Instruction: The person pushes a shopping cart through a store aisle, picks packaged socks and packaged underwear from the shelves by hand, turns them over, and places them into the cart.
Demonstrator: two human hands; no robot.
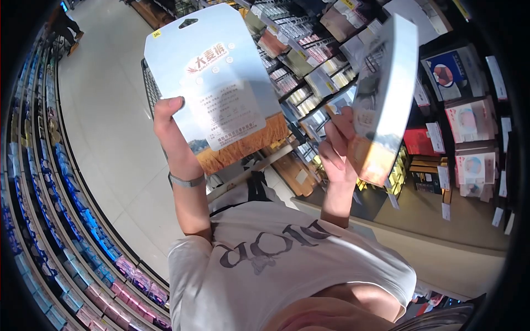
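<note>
My left hand [171, 129], a grey band on its wrist, is closed on the left edge of a flat underwear package [182, 71]. Its thumb lies on the face; the fingers are hidden behind. The package is pale blue with a wheat-field print, a hang hole and a yellow 3XL sticker. To the right, my right hand [338, 146] grips a second underwear package [381, 105] of similar colours, tilted so that its pale side edge shows. Several bent fingers are visible against it; the thumb cannot be made out. The two packages are held up apart from each other.
Shelves of small boxed goods [475, 121] with price tags stand at the right. Long curved-looking shelves [72, 198] of blue and pink packs line the left. A pale tiled floor [105, 99] runs between them. Part of a person [67, 27] shows far off. A black wire rack or basket [149, 85] is behind the left package.
</note>
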